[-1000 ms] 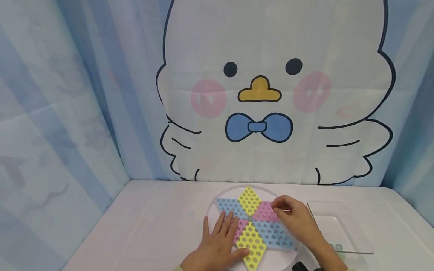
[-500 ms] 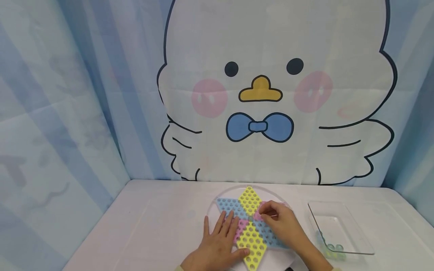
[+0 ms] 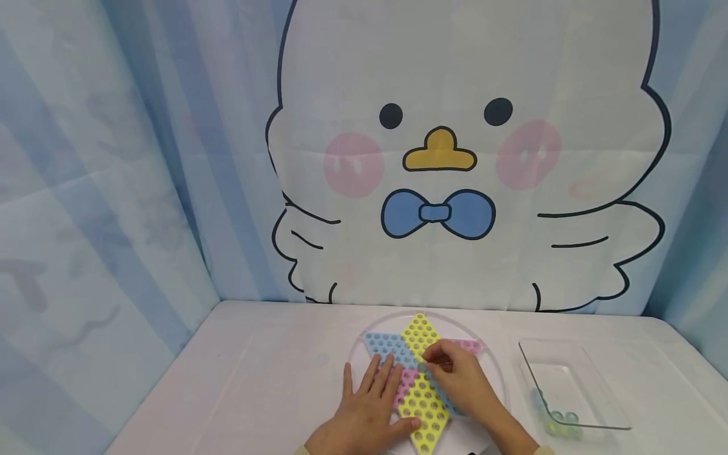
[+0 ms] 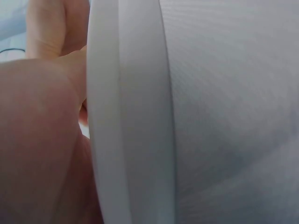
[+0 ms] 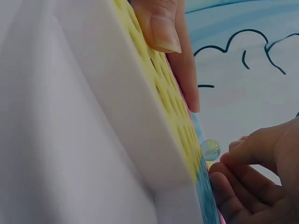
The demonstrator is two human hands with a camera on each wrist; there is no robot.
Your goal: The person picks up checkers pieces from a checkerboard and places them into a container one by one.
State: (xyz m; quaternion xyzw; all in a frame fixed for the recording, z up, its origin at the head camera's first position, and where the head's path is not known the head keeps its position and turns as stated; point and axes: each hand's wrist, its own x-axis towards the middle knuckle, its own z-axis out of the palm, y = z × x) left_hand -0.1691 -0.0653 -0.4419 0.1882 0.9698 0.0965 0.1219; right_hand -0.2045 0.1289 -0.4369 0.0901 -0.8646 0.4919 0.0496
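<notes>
A six-pointed Chinese checkers board point(image 3: 419, 398) with yellow, pink and blue perforated sections stands on the pale table. My left hand point(image 3: 366, 411) lies flat on its left side, fingers spread over the blue and pink sections. A clear marble point(image 5: 211, 150) rests at the board's centre. Just beside it, my right hand point(image 3: 463, 382) has thumb and fingertips pinched together, as round another marble, which the fingers hide. In the right wrist view the right fingers point(image 5: 252, 149) are close to the visible marble. The left wrist view mostly shows the board's white rim point(image 4: 133, 112).
Right of the board is a clear plastic tray point(image 3: 591, 424) with several greenish marbles point(image 3: 563, 417) gathered at its near left corner. A curtain point(image 3: 432, 265) printed with a cartoon bird hangs behind the table.
My right hand has moved left across the pink section to the board's centre, its fingertips staying pinched. The left hand stays in place.
</notes>
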